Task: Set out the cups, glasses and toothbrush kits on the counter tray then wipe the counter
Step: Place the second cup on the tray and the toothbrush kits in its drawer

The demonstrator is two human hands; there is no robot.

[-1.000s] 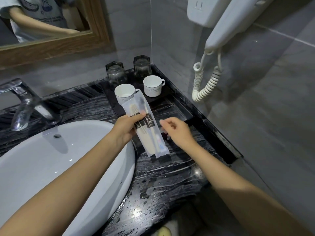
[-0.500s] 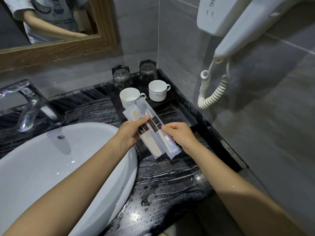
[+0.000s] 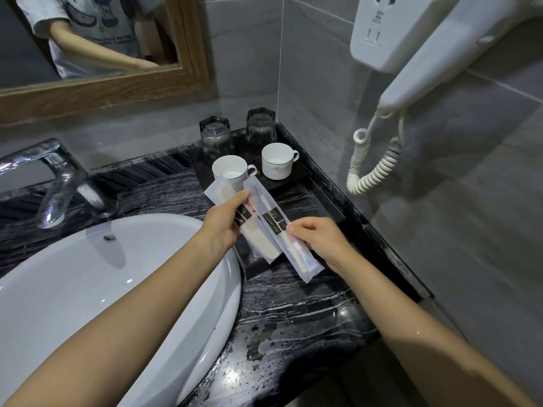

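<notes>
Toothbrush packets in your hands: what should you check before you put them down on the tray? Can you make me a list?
1. Left hand grips the comb packet: ok.
2. Right hand pinches the toothbrush packet: ok.
3. Packets pulled fully apart: not ok, they overlap where the hands meet.
4. Bare spot on the tray in front of the two cups: ok, dark surface shows there.
5. Two glasses standing at the tray's back, clear of the drop spot: ok.
6. Tray dry: cannot tell; the counter nearby looks wet.
</notes>
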